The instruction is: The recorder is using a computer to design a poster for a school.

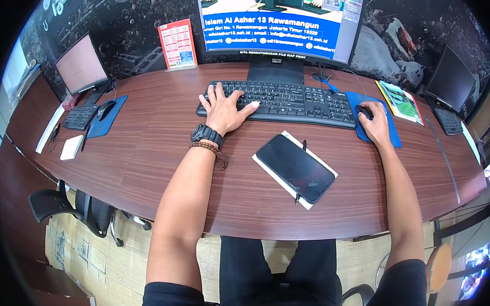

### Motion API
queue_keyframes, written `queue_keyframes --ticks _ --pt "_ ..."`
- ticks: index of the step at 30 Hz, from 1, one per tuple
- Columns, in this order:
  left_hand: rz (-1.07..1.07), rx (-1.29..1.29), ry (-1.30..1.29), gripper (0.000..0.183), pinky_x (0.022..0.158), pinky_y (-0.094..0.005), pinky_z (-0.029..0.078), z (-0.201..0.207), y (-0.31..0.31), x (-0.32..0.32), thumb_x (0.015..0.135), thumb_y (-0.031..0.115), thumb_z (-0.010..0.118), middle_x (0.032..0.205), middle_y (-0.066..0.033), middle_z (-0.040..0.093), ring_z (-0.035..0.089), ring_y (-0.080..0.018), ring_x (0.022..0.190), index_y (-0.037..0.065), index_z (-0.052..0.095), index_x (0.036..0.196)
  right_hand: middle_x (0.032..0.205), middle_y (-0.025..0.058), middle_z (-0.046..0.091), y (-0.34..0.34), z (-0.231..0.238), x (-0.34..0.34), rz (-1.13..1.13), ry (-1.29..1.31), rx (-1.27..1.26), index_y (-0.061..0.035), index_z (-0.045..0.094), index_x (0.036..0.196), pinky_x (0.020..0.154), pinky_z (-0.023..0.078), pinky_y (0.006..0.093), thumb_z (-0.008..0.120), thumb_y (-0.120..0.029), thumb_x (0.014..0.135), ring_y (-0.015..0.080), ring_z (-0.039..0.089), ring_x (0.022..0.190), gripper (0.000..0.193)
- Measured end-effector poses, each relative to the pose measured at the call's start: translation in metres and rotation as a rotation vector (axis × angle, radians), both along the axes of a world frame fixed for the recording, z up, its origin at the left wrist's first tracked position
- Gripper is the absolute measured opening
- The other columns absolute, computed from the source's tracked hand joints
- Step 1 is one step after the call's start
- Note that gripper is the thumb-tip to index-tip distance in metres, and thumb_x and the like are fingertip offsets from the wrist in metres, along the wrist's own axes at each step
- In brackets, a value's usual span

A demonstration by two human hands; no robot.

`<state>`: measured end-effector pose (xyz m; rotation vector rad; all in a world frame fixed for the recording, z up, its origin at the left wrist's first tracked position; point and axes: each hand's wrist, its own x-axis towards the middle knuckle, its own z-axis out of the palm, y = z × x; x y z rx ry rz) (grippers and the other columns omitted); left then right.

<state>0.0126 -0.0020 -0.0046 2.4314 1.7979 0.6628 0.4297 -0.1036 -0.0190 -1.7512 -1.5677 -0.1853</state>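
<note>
My left hand point(224, 110) rests with spread fingers on the left end of a black keyboard point(286, 102); a black watch and a beaded bracelet circle that wrist. To the right, my right hand point(375, 125) is curled over a black computer mouse point(365, 112) on a blue mouse pad point(391, 137). Behind the keyboard stands a large monitor point(277, 35) showing a blue banner with white lettering and a picture. Between my forearms, a dark-screened smartphone point(295, 168) lies on a white notepad point(266, 164), with a black pen point(304, 145) partly hidden beneath the phone.
A red-and-white calendar card point(177, 44) stands left of the monitor. Farther left are another monitor point(82, 63), a small keyboard point(81, 117) and a mouse point(106, 109). At right lie a colourful booklet point(400, 101) and another screen point(452, 79). A black chair point(53, 203) sits below the desk's left edge.
</note>
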Motion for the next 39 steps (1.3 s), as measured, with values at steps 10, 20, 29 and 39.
queue_keyframes --ticks 10,20,29,39 --pt "0.097 0.081 -0.078 0.094 0.106 -0.0569 0.035 0.006 -0.007 -0.009 0.074 0.070 0.072 0.144 -0.0323 0.033 0.034 -0.0442 0.133 0.001 0.056 0.135 0.114 0.0137 0.059 -0.003 0.002 -0.003 -0.008 0.000 -0.002 -0.0070 0.067 0.110 0.099 0.045 0.0398 0.066 -0.020 0.080 0.0318 0.058 0.112 0.033" --pt "0.070 -0.035 -0.085 0.086 0.108 -0.0535 0.035 0.012 -0.009 -0.015 0.077 0.074 0.066 0.138 -0.0287 0.043 0.036 -0.0422 0.133 0.006 0.064 0.129 0.115 0.0133 0.058 0.000 -0.001 0.001 -0.001 -0.005 -0.002 -0.0073 0.067 0.111 0.100 0.045 0.0401 0.067 -0.020 0.080 0.0317 0.057 0.113 0.033" --pt "0.084 -0.067 -0.076 0.085 0.112 -0.0596 0.024 0.010 -0.012 -0.003 0.078 0.074 0.064 0.145 -0.0315 0.036 0.028 -0.0460 0.139 0.008 0.062 0.131 0.115 0.0131 0.059 -0.002 -0.001 0.003 0.013 -0.006 0.004 -0.0068 0.067 0.111 0.099 0.045 0.0399 0.066 -0.018 0.080 0.0315 0.058 0.112 0.033" --pt "0.024 0.027 -0.017 0.075 0.115 -0.0667 -0.002 0.000 -0.001 0.008 0.085 0.075 0.052 0.157 -0.0330 0.019 0.005 -0.0502 0.148 0.019 0.062 0.133 0.113 0.0140 0.060 -0.002 0.002 -0.001 0.053 0.007 0.017 -0.0052 0.068 0.109 0.099 0.046 0.0393 0.066 -0.017 0.079 0.0322 0.059 0.111 0.031"
